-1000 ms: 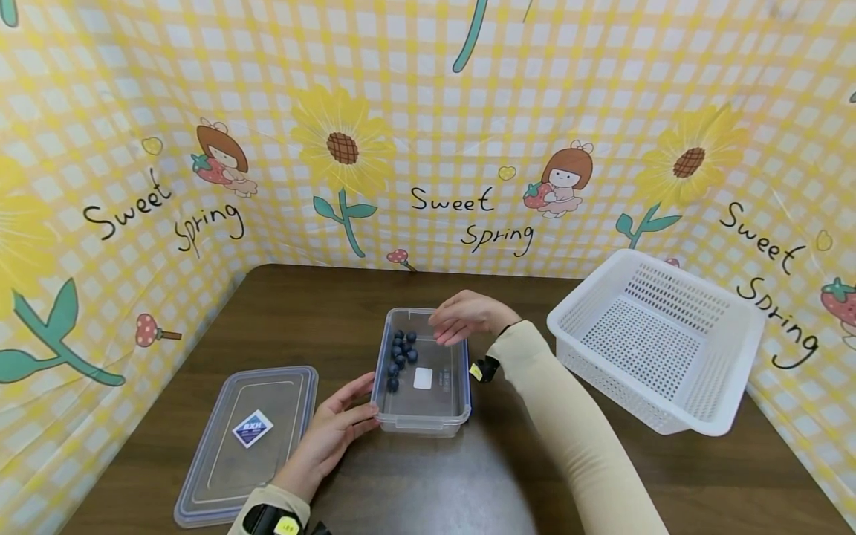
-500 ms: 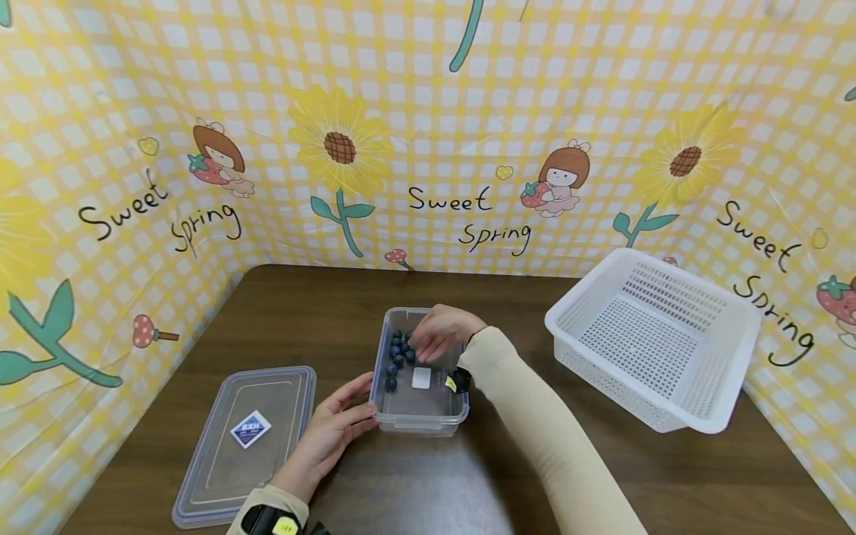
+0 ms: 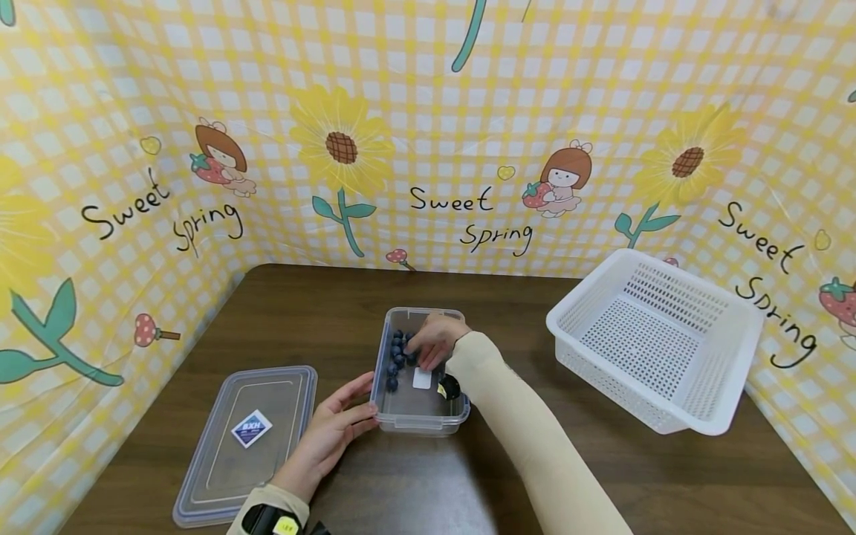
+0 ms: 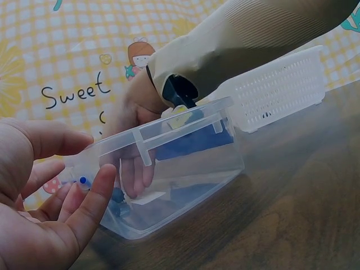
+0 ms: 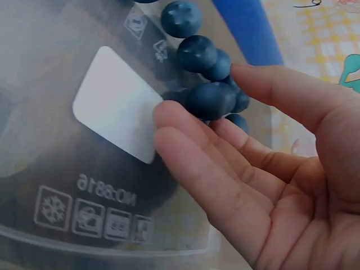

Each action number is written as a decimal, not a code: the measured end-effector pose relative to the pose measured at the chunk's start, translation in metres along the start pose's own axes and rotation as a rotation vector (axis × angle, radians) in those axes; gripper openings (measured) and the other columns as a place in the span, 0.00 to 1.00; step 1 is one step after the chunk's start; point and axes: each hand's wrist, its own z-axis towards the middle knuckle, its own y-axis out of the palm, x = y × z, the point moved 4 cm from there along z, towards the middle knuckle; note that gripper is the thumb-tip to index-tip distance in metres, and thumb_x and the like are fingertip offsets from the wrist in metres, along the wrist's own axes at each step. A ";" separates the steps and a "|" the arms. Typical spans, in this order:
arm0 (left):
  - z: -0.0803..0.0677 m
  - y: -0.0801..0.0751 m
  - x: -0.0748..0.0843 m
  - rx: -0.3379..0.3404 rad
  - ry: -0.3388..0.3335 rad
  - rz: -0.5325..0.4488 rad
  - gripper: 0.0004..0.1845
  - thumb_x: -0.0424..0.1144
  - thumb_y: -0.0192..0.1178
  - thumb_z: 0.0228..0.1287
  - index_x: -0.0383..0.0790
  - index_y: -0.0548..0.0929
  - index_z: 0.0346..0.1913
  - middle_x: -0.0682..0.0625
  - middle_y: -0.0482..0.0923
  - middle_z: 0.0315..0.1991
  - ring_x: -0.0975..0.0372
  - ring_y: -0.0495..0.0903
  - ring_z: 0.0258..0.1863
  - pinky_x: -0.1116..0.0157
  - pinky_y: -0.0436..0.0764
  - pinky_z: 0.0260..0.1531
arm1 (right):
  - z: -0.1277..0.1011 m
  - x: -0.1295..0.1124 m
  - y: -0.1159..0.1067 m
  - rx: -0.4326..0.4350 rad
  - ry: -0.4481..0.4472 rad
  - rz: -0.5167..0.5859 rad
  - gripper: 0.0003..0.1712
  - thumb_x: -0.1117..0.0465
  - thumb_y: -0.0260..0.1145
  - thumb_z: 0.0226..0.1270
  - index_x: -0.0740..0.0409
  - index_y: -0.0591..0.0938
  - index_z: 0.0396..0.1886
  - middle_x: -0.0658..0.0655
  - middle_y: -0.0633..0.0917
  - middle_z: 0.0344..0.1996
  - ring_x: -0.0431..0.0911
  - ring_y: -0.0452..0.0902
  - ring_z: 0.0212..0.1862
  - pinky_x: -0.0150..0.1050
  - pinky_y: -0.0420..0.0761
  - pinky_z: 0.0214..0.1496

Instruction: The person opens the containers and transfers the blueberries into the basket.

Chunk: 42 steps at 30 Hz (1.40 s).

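In the clear container (image 3: pixel 414 410), the right hand (image 3: pixel 437 342) has its thumb apart from its fingers at the blueberries (image 5: pixel 211 100); whether it pinches any I cannot tell. The blueberries cluster along the container's left wall, partly hidden by that hand and blurred through plastic in the left wrist view. The left hand (image 3: pixel 332 432), fingers spread, touches the near-left corner
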 end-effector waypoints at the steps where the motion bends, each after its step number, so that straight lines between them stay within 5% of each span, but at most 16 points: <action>1: 0.000 0.000 0.000 0.001 -0.002 0.000 0.32 0.20 0.58 0.61 0.28 0.68 0.70 0.39 0.68 0.59 0.56 0.80 0.43 0.62 0.84 0.43 | 0.001 0.001 0.001 0.000 0.005 0.011 0.14 0.66 0.69 0.63 0.75 0.82 0.41 0.71 0.86 0.31 0.50 0.84 0.25 0.43 0.87 0.37; 12: 0.000 -0.001 0.000 0.008 -0.010 -0.004 0.31 0.19 0.58 0.61 0.28 0.69 0.69 0.39 0.68 0.59 0.55 0.79 0.44 0.62 0.84 0.43 | 0.007 0.007 0.004 0.009 0.034 0.108 0.07 0.70 0.68 0.62 0.74 0.81 0.34 0.65 0.83 0.22 0.49 0.82 0.22 0.42 0.87 0.33; 24: 0.000 -0.001 -0.001 0.000 -0.006 -0.010 0.31 0.19 0.58 0.60 0.29 0.71 0.68 0.40 0.68 0.59 0.55 0.80 0.44 0.62 0.84 0.43 | 0.003 -0.006 -0.004 0.029 -0.024 0.026 0.11 0.70 0.67 0.61 0.77 0.81 0.38 0.66 0.84 0.23 0.49 0.83 0.22 0.42 0.87 0.33; 42: 0.000 -0.001 0.000 0.002 -0.009 -0.010 0.31 0.20 0.58 0.60 0.30 0.72 0.68 0.39 0.68 0.59 0.55 0.80 0.44 0.61 0.84 0.43 | -0.024 -0.032 -0.037 -0.049 -0.089 -0.007 0.16 0.68 0.64 0.66 0.77 0.82 0.49 0.64 0.85 0.26 0.48 0.85 0.26 0.44 0.86 0.43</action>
